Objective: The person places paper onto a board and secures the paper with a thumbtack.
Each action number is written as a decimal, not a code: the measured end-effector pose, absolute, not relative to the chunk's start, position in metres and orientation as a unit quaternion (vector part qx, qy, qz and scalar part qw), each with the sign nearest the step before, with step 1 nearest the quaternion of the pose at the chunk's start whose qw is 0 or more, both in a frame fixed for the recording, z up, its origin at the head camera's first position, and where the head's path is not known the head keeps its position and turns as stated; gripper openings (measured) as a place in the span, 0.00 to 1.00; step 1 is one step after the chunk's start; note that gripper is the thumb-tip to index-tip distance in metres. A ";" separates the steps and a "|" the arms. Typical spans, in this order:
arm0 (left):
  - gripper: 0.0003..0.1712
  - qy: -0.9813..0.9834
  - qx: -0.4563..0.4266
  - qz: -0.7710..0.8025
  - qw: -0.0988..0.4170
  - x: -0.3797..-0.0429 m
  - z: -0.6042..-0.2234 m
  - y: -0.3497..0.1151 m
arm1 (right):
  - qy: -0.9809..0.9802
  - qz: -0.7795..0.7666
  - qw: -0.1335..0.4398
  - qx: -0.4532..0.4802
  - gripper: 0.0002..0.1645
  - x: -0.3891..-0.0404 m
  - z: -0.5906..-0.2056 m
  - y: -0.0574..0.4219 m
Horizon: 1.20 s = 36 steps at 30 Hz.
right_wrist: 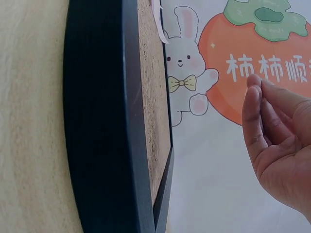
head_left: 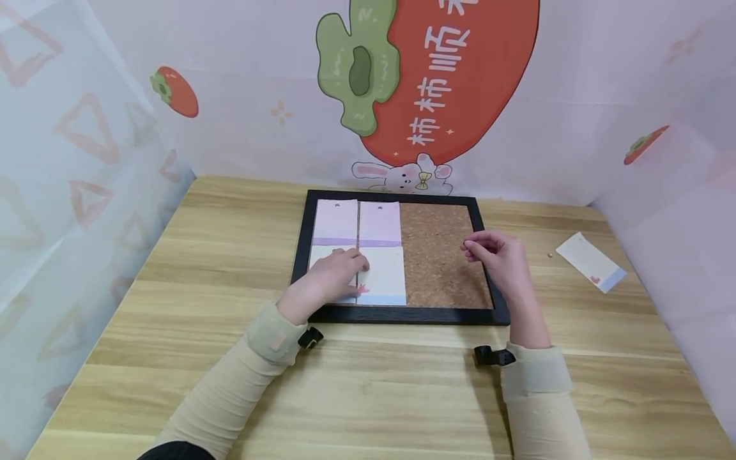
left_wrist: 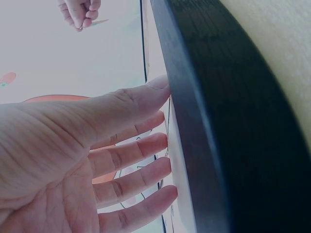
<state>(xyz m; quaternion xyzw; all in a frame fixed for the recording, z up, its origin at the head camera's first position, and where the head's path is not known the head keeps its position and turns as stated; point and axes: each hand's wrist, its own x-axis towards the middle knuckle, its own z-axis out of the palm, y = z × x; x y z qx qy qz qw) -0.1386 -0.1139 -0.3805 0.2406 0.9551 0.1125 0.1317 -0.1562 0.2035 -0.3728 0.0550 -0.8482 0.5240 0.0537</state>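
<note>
A black-framed cork board (head_left: 445,255) lies on the table. Two cards, pink at the top and white below, lie side by side on its left and middle: the left card (head_left: 335,220) and the middle card (head_left: 381,281). My left hand (head_left: 326,281) rests on the lower part of the cards, fingers fairly straight, fingertips touching the surface in the left wrist view. Over the board's right side, my right hand (head_left: 501,259) is raised, thumb and forefinger tips pinched together. A tiny dark pin-like object seems to show at those tips; its exact kind is too small to tell.
Right of the board, a loose white card (head_left: 591,262) with a blue end lies on the wooden table (head_left: 402,377). Beside it sits a tiny round bead-like piece (head_left: 550,255). A printed cloth backdrop (head_left: 253,140) stands behind the table and along its sides.
</note>
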 end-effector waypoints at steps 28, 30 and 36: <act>0.25 0.954 0.241 0.122 0.126 -0.139 -0.384 -0.118 | -0.887 0.457 -0.004 0.073 0.10 -0.156 -0.378 0.187; 0.25 0.954 0.243 0.121 0.124 -0.138 -0.384 -0.117 | -0.884 0.462 -0.007 0.075 0.10 -0.156 -0.379 0.186; 0.25 0.954 0.243 0.123 0.125 -0.139 -0.383 -0.116 | -0.878 0.471 -0.015 0.085 0.11 -0.155 -0.380 0.183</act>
